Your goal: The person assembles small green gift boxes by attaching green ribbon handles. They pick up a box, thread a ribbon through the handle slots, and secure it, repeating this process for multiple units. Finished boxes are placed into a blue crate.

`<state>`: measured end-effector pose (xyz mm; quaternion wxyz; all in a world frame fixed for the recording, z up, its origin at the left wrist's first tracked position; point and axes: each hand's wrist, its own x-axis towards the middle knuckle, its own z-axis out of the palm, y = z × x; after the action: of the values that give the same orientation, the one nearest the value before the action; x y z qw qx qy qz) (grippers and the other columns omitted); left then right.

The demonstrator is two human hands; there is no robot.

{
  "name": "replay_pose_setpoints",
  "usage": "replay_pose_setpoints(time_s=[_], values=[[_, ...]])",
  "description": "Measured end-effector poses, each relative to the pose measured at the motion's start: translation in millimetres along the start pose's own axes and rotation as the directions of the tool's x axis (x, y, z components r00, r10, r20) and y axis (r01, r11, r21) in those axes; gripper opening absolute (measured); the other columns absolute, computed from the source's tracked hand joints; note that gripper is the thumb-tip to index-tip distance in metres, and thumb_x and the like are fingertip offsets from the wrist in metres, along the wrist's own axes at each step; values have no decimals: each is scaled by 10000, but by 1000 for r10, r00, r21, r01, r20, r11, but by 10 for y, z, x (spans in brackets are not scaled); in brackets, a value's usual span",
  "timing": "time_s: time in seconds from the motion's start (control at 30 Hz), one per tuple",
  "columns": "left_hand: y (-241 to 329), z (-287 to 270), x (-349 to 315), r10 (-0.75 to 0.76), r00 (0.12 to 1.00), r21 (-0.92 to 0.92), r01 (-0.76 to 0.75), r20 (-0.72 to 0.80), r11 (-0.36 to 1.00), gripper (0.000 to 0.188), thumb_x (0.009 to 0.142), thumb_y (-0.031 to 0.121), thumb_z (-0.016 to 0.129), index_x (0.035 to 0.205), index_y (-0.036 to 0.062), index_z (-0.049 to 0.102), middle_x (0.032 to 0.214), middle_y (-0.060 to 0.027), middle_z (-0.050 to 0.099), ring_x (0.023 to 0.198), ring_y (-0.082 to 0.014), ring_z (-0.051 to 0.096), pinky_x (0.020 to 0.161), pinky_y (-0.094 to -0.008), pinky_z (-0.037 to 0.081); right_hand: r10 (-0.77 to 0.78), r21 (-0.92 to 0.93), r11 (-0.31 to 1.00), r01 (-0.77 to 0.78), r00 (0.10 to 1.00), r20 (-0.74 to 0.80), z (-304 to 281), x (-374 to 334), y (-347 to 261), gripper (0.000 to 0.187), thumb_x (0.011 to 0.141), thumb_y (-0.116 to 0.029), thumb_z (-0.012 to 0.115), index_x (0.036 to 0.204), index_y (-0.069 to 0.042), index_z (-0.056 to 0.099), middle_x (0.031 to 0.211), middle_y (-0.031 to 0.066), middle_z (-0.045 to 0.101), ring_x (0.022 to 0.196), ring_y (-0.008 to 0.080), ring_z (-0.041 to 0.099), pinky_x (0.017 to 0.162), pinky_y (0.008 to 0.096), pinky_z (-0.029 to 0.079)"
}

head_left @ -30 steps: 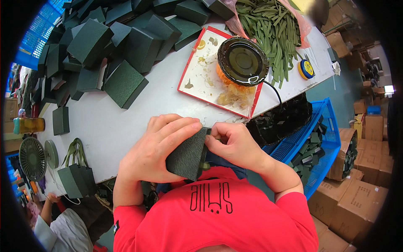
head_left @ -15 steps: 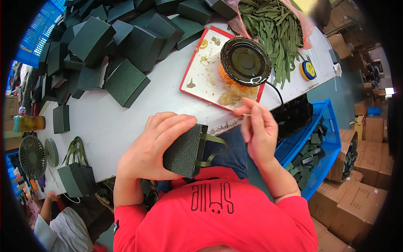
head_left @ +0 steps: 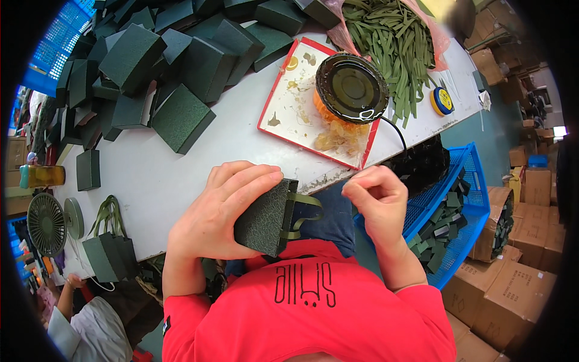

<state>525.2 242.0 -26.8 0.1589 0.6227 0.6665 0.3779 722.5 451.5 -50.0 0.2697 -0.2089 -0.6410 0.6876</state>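
My left hand [head_left: 208,214] is wrapped round a small dark green box [head_left: 262,220] with a crackled surface, held in front of my chest near the table edge. From the box's right end stands a loop of olive green ribbon [head_left: 312,203]. To the right of the loop, apart from it, my right hand [head_left: 381,202] is closed, thumb and fingers pressed together; whatever they may hold is too small to make out. Beyond that hand, a round pot [head_left: 353,87] of dark glossy liquid with an orange body stands on a white tray with a red rim [head_left: 272,95], among yellowish clumps.
Dark green boxes [head_left: 184,117] are heaped at the back left. Olive ribbons [head_left: 392,51] lie in pink plastic beside a yellow-and-blue tin [head_left: 442,101]. A blue crate [head_left: 479,202] holds green pieces. Small bags [head_left: 111,259] and a fan [head_left: 47,224] sit left, near another person [head_left: 99,329].
My right hand has drawn back from the clumps by the pot toward me, and its fingers have curled in. My left hand and the box are nearly still.
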Motion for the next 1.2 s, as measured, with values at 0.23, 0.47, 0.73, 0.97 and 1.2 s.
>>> replay_pose_setpoints(time_s=[0.23, 0.47, 0.73, 0.97, 1.2], values=[[35, 6, 33, 4, 1000, 11, -5, 29, 1000, 952, 545, 228, 894, 1407, 37, 539, 1409, -150, 583, 1252, -380, 526, 1059, -477, 417, -7, -411, 905, 111, 970, 245, 254, 132, -89, 198, 968, -174, 706, 921, 18, 707, 791, 97, 652, 743, 203, 624, 693, 330, 498], [88, 16, 78, 30, 996, 66, -35, 81, 997, 938, 536, 212, 893, 1390, 26, 553, 1404, -160, 592, 1243, -381, 531, 1058, -477, 428, 235, -412, 909, -55, 885, 401, 303, 181, -8, 220, 921, -189, 746, 860, 14, 688, 802, 92, 632, 760, 177, 606, 683, 317, 486], [-23, 66, 5, 3, 996, 0, -3, -93, 1000, 965, 561, 200, 890, 1441, 56, 520, 1419, -128, 572, 1262, -361, 523, 1057, -471, 407, 263, 131, 928, -350, 861, 435, 153, 191, 115, 450, 1108, -325, 489, 1376, 23, 589, 1231, 112, 693, 1140, 171, 645, 1028, 307, 470], [-84, 74, -15, 22, 989, -83, -34, -144, 996, 1048, 529, 184, 905, 1472, 41, 472, 1443, -150, 561, 1267, -391, 519, 1077, -482, 416, 387, 126, 868, -480, 814, 433, 111, 1, 74, 298, 1012, -66, 648, 1291, 36, 637, 1202, 121, 709, 1131, 153, 655, 941, 291, 527], [-87, 66, -90, -30, 980, -179, -6, -196, 984, 1039, 541, 183, 915, 1472, 38, 477, 1429, -154, 567, 1265, -389, 521, 1085, -481, 412, 417, 54, 895, -443, 874, 251, -122, -9, 101, 157, 970, -34, 698, 1113, 30, 697, 949, 115, 766, 816, 146, 742, 676, 238, 570]])
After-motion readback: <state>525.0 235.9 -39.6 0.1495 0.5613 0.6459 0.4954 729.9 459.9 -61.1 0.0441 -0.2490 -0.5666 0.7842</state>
